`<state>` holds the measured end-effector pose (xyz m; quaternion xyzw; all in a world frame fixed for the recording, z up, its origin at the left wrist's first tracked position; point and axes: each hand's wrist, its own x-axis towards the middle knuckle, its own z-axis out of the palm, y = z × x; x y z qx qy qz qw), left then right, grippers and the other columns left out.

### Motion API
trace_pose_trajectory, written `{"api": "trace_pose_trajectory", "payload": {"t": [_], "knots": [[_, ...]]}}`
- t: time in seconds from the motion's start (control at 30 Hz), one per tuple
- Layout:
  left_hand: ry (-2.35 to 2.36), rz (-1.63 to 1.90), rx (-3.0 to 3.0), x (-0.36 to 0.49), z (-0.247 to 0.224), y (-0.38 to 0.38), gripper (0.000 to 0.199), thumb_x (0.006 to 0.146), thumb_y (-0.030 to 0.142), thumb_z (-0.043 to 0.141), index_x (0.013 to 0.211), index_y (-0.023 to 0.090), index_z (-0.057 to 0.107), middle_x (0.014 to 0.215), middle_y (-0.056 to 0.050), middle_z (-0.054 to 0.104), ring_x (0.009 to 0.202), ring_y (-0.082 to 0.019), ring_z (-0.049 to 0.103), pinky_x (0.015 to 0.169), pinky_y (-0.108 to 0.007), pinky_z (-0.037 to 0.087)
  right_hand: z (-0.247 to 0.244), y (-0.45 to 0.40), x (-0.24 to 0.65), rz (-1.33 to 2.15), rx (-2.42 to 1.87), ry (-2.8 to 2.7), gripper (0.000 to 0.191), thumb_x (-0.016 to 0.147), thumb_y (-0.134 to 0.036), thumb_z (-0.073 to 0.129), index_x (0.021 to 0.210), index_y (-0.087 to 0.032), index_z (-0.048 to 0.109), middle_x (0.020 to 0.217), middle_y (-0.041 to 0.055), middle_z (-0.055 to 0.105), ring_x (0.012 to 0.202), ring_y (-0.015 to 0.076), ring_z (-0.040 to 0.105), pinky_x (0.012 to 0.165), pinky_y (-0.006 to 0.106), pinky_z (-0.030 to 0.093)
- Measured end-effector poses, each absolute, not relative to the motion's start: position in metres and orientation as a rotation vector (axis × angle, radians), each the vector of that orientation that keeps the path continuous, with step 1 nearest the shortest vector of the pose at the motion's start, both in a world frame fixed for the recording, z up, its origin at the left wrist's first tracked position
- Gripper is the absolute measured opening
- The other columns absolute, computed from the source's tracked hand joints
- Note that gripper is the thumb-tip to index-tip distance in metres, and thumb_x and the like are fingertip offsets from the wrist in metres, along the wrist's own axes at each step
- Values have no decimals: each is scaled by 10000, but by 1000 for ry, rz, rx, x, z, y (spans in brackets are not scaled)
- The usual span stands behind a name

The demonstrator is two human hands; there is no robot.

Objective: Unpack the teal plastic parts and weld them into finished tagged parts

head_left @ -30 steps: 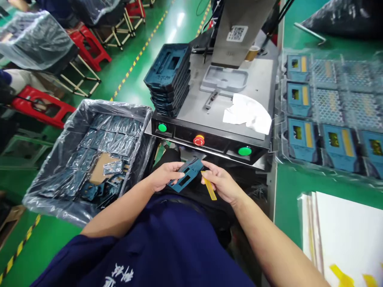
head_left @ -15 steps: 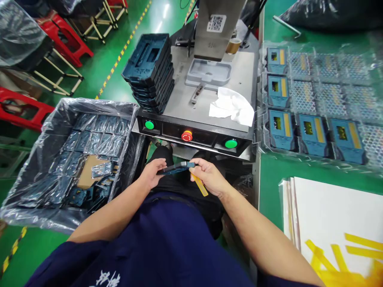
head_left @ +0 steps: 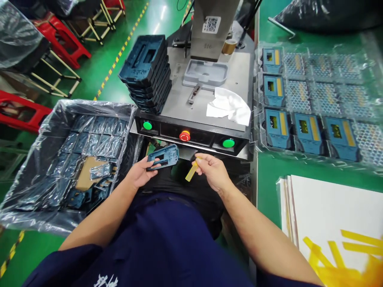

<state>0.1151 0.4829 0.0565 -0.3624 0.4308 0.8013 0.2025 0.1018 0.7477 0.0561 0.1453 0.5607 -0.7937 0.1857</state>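
Note:
My left hand point(head_left: 143, 171) grips a blue-grey plastic housing point(head_left: 171, 155) by its left end, with the hollow, ribbed inner side facing up and a window opening near my fingers. To its right, my right hand point(head_left: 209, 169) pinches a yellow strip of film or tape point(head_left: 191, 172) between thumb and fingers; the strip hangs down to the left, apart from the housing. Both hands are over my lap, in front of the machine's front panel point(head_left: 203, 139) with its green buttons and a red stop button point(head_left: 184, 136).
A stack of blue housings point(head_left: 146, 71) and a white cloth point(head_left: 229, 107) rest on the machine plate, beside a grey fixture point(head_left: 206, 73). At left stands a plastic-lined bin point(head_left: 67, 217) of bagged parts. Right: a clear tray point(head_left: 261, 131) with housings, and white sheets point(head_left: 332, 207) bearing yellow strips.
The housing has turned from edge-on to show its inner side and moved up and left with my left hand. My right hand, with the yellow strip, is now apart from it.

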Motion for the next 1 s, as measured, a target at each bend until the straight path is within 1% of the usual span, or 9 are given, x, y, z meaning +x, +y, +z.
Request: {"api": "trace_pose_trajectory", "payload": {"t": [0.1, 0.2, 0.37, 0.47, 0.6, 0.67, 0.8, 0.9, 1.0], "knots": [[1287, 2232, -969, 119, 63, 476, 287, 726, -17, 633, 950, 161, 636, 938, -35, 710, 815, -209, 725, 648, -316, 606, 59, 750, 100, -2289, 469, 1543, 429, 551, -404, 891, 843, -173, 679, 763, 39, 730, 607, 127, 637, 545, 252, 514], [1295, 2237, -926, 126, 65, 479, 288, 713, -1, 667, 958, 148, 649, 951, -49, 709, 918, -249, 720, 791, -407, 600, 62, 750, 100, -2301, 495, 1520, 410, 543, -396, 900, 808, -175, 678, 705, 21, 710, 623, 137, 658, 586, 259, 552], [1238, 2243, -770, 132, 68, 494, 290, 727, 86, 735, 1006, 132, 674, 1073, -120, 724, 1116, -259, 658, 986, -418, 505, 61, 750, 100, -2285, 578, 1402, 380, 524, -373, 917, 751, -184, 680, 696, 7, 688, 670, 147, 687, 614, 243, 583], [1223, 2224, -692, 132, 73, 502, 283, 706, 121, 778, 972, 129, 678, 1084, -145, 728, 1200, -284, 607, 1017, -451, 470, 58, 752, 99, -2266, 589, 1411, 388, 510, -388, 921, 741, -195, 677, 720, 13, 688, 676, 165, 692, 603, 266, 596], [1183, 2195, -619, 131, 78, 508, 328, 692, 150, 805, 994, 142, 676, 1127, -150, 716, 1184, -310, 614, 995, -497, 472, 57, 750, 103, -2281, 423, 1552, 332, 561, -390, 899, 738, -201, 690, 784, 33, 711, 731, 178, 693, 692, 318, 601], [1168, 2206, -598, 130, 80, 510, 340, 688, 148, 808, 1001, 148, 678, 1118, -144, 718, 1161, -310, 627, 992, -503, 471, 59, 748, 108, -2295, 197, 1751, 244, 618, -363, 871, 713, -209, 706, 884, 52, 726, 792, 181, 689, 753, 336, 590], [1147, 2252, -588, 127, 85, 513, 337, 666, 125, 814, 980, 160, 695, 1045, -88, 728, 1047, -281, 677, 984, -530, 472, 65, 746, 118, -2139, -236, 2250, 71, 775, -314, 754, 741, -252, 746, 980, 67, 733, 854, 204, 689, 756, 362, 585], [1149, 2283, -581, 126, 91, 514, 343, 641, 101, 822, 961, 159, 714, 1025, -52, 717, 983, -251, 690, 992, -531, 473, 66, 747, 121, -2035, -431, 2448, 70, 822, -275, 701, 785, -279, 760, 979, 55, 746, 871, 218, 705, 800, 394, 591], [1167, 2291, -566, 125, 96, 514, 375, 630, 88, 825, 984, 161, 725, 1076, -54, 710, 1014, -249, 678, 1006, -519, 473, 65, 748, 121, -1987, -513, 2512, 87, 829, -260, 687, 795, -289, 762, 989, 46, 753, 895, 230, 714, 838, 415, 594]]}}
